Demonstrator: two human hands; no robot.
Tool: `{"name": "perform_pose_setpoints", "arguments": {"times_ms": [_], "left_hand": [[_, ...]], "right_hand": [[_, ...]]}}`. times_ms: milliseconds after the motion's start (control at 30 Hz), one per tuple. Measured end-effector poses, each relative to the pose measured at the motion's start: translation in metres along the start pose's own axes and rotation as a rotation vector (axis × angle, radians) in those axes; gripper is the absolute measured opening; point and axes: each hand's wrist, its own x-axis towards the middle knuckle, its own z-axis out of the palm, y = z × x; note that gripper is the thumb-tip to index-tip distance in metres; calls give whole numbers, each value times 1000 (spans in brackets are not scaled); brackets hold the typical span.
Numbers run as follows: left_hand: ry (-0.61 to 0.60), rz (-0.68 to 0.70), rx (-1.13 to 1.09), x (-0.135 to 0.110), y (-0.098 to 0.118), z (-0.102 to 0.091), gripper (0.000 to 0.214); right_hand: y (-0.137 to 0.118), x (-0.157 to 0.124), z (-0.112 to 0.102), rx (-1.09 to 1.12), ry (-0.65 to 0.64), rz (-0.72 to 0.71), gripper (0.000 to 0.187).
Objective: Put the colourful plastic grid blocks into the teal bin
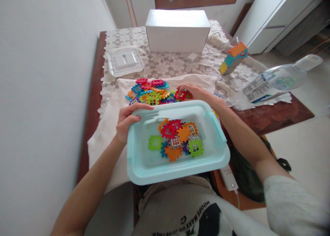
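Where the white cloth (110,126) drapes the table edge, I see the pale blue tub (177,175) tilted toward my lap. My left hand (127,120) is clamped on its rim, probably to steady it. Beyond, at the tile pile (152,93), my right hand (192,90) pinches a red tile (180,95).

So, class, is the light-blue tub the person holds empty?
No: the light-blue tub, gripped at its rim by the left hand, holds a cluster of coloured plastic tiles.
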Motion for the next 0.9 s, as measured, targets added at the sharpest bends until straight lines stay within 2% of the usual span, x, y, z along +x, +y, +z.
{"name": "perform_pose_setpoints", "arguments": {"times_ms": [233,400,500,633,700,767,833,900], "left_hand": [[18,5,10,-1,0,2,34],[34,25,42,-4,-1,3,30],[32,27,36,-3,-1,2,30],[13,38,35,-1,-1,1,32],[13,52,41,-1,-2,0,32],[18,57,52,-1,-3,1,33],[22,54,64,-1,-3,1,34],[28,56,70,0,-3,1,35]], "right_hand": [[3,-2,0,-121,-38,-4,55],[2,0,-2,-109,31,-1,49],[-6,1,-5,0,128,-9,49],[-22,0,-9,389,208,10,61],[-35,-1,-11,619,202,-15,69],[-53,-4,-15,757,175,-95,71],[-73,-8,-23,744,95,-183,68],[-92,-12,-32,626,-49,-229,67]]}}
